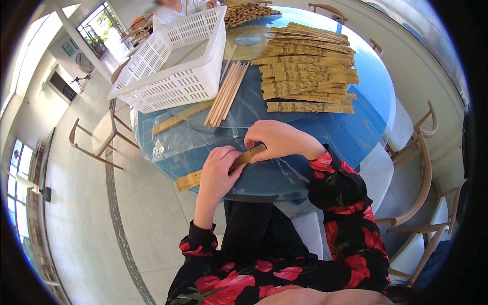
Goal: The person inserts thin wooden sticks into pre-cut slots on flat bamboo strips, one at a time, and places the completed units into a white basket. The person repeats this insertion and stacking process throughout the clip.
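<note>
A long, narrow yellow-brown printed chopstick sleeve [190,181] lies slantwise near the front edge of the blue table. My left hand [217,170] is closed over its middle, with thumb and fingers pinching it. At its upper right end, my right hand [277,141] grips the sleeve between thumb and bent fingers. Just beyond my hands lies a small row of pale wooden chopsticks [227,94], side by side. A large pile of similar sleeves [307,71] is stacked in overlapping layers at the far right. Whether a chopstick is inside the held sleeve is hidden.
A white slotted plastic basket [168,84] stands at the back left with a few sticks inside. Clear plastic film [178,142] and another sleeve [175,121] lie before it. More bundles [246,14] are at the back. Across the table sits a person [178,11]. Wooden chairs [104,133] surround it.
</note>
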`<state>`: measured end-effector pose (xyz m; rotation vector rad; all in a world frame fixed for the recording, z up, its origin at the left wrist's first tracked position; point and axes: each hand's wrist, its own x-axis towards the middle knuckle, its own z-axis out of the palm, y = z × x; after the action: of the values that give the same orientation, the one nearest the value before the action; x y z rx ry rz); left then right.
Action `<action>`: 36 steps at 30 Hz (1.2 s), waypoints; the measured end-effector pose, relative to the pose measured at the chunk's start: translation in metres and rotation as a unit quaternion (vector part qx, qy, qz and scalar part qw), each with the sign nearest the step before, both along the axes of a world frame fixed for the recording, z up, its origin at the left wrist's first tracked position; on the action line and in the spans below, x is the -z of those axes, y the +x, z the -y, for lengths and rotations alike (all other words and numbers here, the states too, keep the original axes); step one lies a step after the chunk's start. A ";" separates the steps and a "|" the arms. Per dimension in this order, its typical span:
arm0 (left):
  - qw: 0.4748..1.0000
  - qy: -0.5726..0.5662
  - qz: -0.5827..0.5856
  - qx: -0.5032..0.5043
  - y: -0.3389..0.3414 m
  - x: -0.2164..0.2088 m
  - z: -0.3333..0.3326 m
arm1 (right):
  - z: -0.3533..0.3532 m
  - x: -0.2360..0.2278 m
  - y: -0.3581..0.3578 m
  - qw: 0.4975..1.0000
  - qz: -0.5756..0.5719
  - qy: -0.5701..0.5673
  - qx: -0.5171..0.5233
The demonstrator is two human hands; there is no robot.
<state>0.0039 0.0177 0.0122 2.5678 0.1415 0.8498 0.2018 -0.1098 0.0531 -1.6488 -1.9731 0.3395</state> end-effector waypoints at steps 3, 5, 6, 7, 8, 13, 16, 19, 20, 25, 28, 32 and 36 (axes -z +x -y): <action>1.000 -0.018 0.015 -0.005 0.001 0.001 0.002 | 0.009 0.011 0.003 0.999 0.009 -0.006 -0.033; 0.999 -0.034 0.022 -0.012 0.002 0.003 0.002 | 0.006 0.015 0.006 0.999 -0.009 -0.018 -0.041; 0.999 -0.041 0.023 -0.015 0.001 0.004 0.001 | 0.005 0.017 0.007 0.999 -0.019 -0.012 -0.039; 0.998 -0.048 0.024 -0.018 0.001 0.005 0.001 | 0.004 0.018 0.007 0.999 -0.029 -0.007 -0.037; 0.998 -0.053 0.025 -0.020 0.001 0.005 0.001 | 0.004 0.017 0.007 0.999 -0.034 -0.006 -0.035; 0.998 -0.057 0.029 -0.021 0.000 0.005 0.000 | 0.004 0.007 0.002 0.996 -0.083 -0.044 0.007; 0.998 -0.043 0.033 -0.022 0.001 0.001 0.002 | 0.002 0.014 0.002 0.996 -0.053 0.030 0.062; 0.998 -0.012 0.037 -0.054 -0.001 0.001 0.005 | 0.000 0.015 -0.003 0.988 -0.033 0.113 0.104; 0.997 0.000 0.042 -0.070 -0.002 0.002 0.005 | -0.001 0.013 -0.003 0.986 -0.063 0.103 0.113; 0.990 0.019 0.070 -0.124 -0.006 0.008 0.004 | -0.005 0.009 -0.006 0.930 -0.340 0.021 0.141; 0.985 0.046 0.084 -0.143 -0.006 0.007 0.004 | -0.006 0.013 -0.005 0.919 -0.374 0.042 0.120; 0.958 0.121 0.114 -0.232 -0.006 -0.003 0.008 | -0.006 0.016 0.006 0.905 -0.391 0.103 0.129; 0.937 -0.060 0.216 -0.267 -0.019 0.006 0.008 | -0.005 0.012 0.007 0.879 -0.447 0.127 0.103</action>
<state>-0.0154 0.0101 0.0063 2.1843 0.7532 1.5245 0.2086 -0.1049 0.0411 -1.1845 -1.0778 0.5967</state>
